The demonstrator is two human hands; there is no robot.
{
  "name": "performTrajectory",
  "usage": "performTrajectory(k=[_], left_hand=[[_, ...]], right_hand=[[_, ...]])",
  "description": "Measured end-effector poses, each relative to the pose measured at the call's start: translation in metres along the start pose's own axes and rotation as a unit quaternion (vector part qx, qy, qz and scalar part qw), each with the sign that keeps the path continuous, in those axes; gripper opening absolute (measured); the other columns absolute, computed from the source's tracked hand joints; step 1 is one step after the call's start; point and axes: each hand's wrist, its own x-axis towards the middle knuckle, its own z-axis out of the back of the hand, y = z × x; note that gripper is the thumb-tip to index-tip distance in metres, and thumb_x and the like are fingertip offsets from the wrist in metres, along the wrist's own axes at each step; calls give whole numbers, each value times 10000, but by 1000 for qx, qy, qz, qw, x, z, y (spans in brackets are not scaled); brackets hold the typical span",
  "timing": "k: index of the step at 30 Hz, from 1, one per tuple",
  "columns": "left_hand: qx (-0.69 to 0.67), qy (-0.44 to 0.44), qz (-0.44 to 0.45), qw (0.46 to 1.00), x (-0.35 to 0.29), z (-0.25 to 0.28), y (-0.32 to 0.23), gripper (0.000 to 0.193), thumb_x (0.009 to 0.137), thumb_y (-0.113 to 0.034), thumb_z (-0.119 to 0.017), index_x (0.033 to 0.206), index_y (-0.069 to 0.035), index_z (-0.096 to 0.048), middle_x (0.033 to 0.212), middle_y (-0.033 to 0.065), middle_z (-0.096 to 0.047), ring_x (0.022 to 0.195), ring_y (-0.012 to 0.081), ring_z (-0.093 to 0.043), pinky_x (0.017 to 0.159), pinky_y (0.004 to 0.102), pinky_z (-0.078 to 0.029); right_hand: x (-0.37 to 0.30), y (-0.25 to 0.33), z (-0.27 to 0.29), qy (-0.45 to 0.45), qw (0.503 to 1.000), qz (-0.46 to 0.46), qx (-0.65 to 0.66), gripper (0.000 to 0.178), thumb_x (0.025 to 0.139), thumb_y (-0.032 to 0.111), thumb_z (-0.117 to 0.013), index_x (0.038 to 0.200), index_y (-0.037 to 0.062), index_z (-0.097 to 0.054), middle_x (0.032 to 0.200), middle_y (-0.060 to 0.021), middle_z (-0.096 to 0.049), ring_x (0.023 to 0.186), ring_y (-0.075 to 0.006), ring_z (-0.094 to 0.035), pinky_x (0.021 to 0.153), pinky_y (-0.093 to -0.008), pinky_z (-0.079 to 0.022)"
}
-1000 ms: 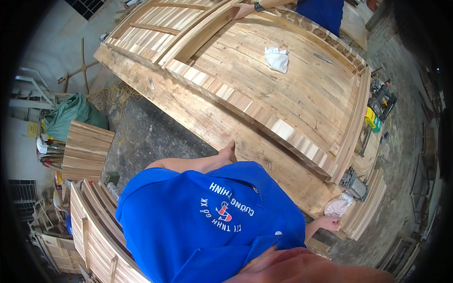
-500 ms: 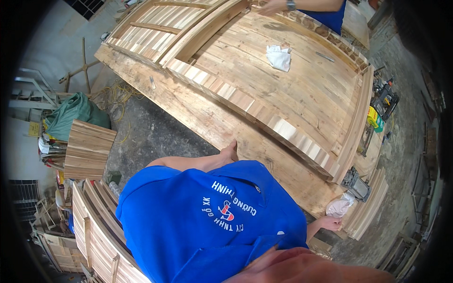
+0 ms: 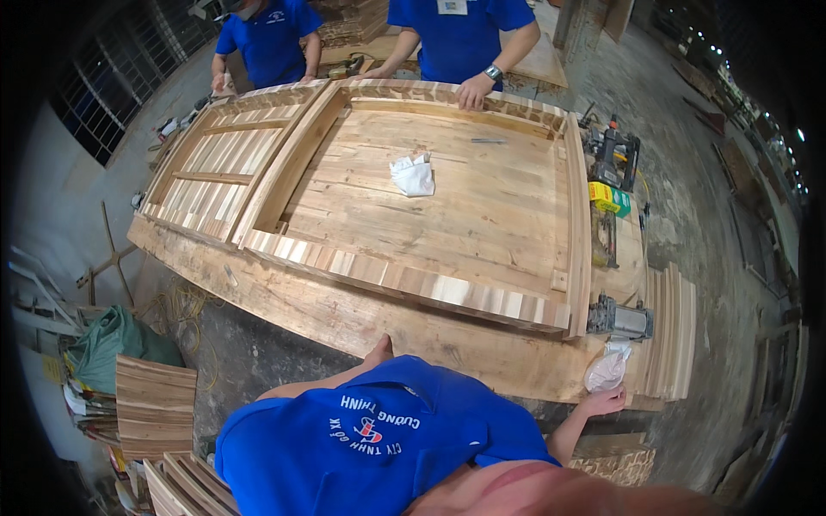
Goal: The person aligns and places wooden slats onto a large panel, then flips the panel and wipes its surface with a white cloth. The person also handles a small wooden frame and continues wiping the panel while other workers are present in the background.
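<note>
Left hand (image 3: 379, 350) at near edge of table (image 3: 335, 315), can't tell grip. Right hand (image 3: 607, 401) just beside pale bundle (image 3: 607, 370) near table's right end, fingers curled, can't tell if holding anything. Wooden frame (image 3: 383, 273) lies on table.

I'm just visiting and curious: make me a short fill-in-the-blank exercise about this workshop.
1. The crumpled cloth inside the wooden frame is ____ in colour.
2. Across the workbench stand ____ people in blue shirts.
3. The camera wearer's ____ hand is the one nearer the pale bundle.
4. The small box right of the frame is yellow and ____.

Missing words: white; two; right; green.
</note>
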Motion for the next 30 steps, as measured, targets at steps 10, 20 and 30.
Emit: performTrajectory(k=[10, 20, 30], left_hand=[[66, -19, 62, 996, -8, -1, -11, 467, 930, -468, -425, 1288, -168, -435, 1376, 110, -398, 1199, 336, -387, 989, 469, -324], [112, -27, 75, 991, -5, -1, -20, 436, 897, -500, -481, 1214, -202, -509, 1320, 146, -452, 1126, 356, -440, 935, 476, -368], [33, -13, 69, 997, 0, 9, -6, 407, 864, -532, -537, 1139, -235, -583, 1265, 181, -506, 1053, 376, -493, 880, 482, -412]], right_hand=[[6, -12, -4, -8, 999, -2, 38, 256, 912, 163, -525, 1031, -60, -565, 1008, -201, -514, 985, -326, -481, 892, -387, -389], [5, -7, -2, -13, 993, -57, 102, 227, 874, 128, -545, 1024, -42, -561, 1054, -158, -478, 948, -256, -498, 867, -342, -407], [13, -26, 8, 27, 998, 12, 50, 291, 775, 3, -502, 1006, -146, -595, 940, -288, -630, 881, -361, -620, 813, -408, -479]])
